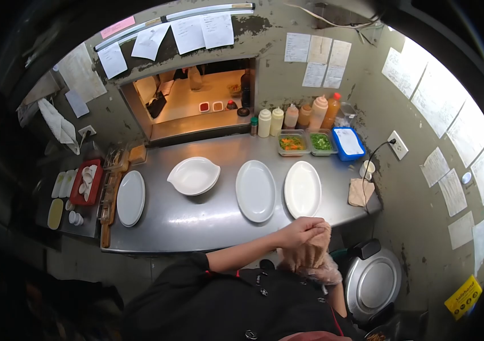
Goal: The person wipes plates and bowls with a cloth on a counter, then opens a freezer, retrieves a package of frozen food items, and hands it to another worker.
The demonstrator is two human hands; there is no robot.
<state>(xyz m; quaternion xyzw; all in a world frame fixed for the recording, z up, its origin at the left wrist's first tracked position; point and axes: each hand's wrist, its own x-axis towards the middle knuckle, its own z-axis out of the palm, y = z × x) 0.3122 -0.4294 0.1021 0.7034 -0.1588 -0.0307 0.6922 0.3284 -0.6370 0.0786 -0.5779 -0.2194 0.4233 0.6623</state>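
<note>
My left hand is closed on the upper end of a crumpled beige cloth, just in front of the counter's near edge. Below it, my right hand is covered in a clear, loose plastic glove and holds the lower part of the cloth; its fingers are mostly hidden. Nearest to the hands, a white oval plate lies on the steel counter. To its left is another oval plate, then a deep white bowl, then a third oval plate.
Squeeze bottles, tubs of chopped vegetables and greens, and a blue-rimmed box line the back right. A folded cloth lies at the right end. A red tray stands left. A lidded metal bin is beside me.
</note>
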